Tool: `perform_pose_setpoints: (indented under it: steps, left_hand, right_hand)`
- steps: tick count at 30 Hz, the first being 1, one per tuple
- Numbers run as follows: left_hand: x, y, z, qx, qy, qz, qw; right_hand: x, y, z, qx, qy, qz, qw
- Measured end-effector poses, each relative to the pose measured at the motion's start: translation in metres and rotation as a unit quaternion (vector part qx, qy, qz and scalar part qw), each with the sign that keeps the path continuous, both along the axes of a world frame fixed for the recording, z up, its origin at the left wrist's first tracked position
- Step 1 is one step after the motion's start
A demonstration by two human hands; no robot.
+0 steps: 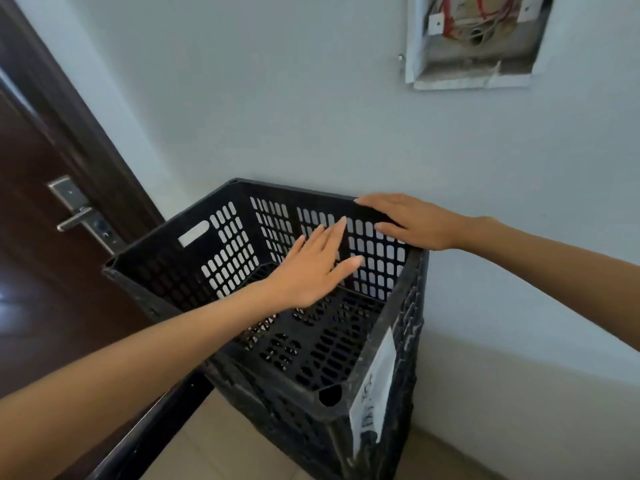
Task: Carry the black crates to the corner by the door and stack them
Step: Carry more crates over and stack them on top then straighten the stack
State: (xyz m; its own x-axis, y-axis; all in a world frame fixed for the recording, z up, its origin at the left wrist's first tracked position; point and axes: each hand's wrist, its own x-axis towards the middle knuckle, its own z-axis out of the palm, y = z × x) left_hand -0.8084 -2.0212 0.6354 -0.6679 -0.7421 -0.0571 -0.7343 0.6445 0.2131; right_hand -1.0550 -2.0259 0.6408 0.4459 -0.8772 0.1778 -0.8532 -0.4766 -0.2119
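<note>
Crate (162, 271), mid-frame, stacked. My right hand (412, 221) lies flat on the far rim; left hand (311, 268) open above, holding nothing. Press evenly, check seating.

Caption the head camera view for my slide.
Right hand on the rim of the top black crate, left hand open over it, beside the door.

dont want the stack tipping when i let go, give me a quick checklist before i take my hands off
1. Top crate seated squarely on lower crate: cannot tell, the join is mostly hidden.
2. Stack in the corner by the door: ok, wall right behind.
3. Top crate empty: ok.
4. Left hand free, fingers straight over the inside: ok.
5. Right hand flat on the far rim, no grip to release: ok.
</note>
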Motion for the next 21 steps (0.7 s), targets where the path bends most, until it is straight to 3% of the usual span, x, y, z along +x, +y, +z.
perform_pose_setpoints:
  steps: [6,9,17,21]
  left_hand:
    - [0.106,-0.080,-0.002,-0.077,-0.042,-0.004,0.996]
    - [0.146,-0.121,0.003,-0.093,-0.037,0.001,0.995]
    - [0.246,-0.202,0.006,-0.112,-0.054,0.024,0.992]
    - [0.278,-0.228,-0.002,-0.078,-0.057,0.043,0.994]
  right_hand:
    - [0.100,-0.061,0.029,-0.013,0.175,0.020,0.984]
    - [0.157,-0.093,0.042,-0.023,0.210,0.023,0.977]
    - [0.294,-0.172,0.033,-0.018,0.171,-0.001,0.985]
    - [0.336,-0.204,0.008,0.010,0.138,-0.017,0.990]
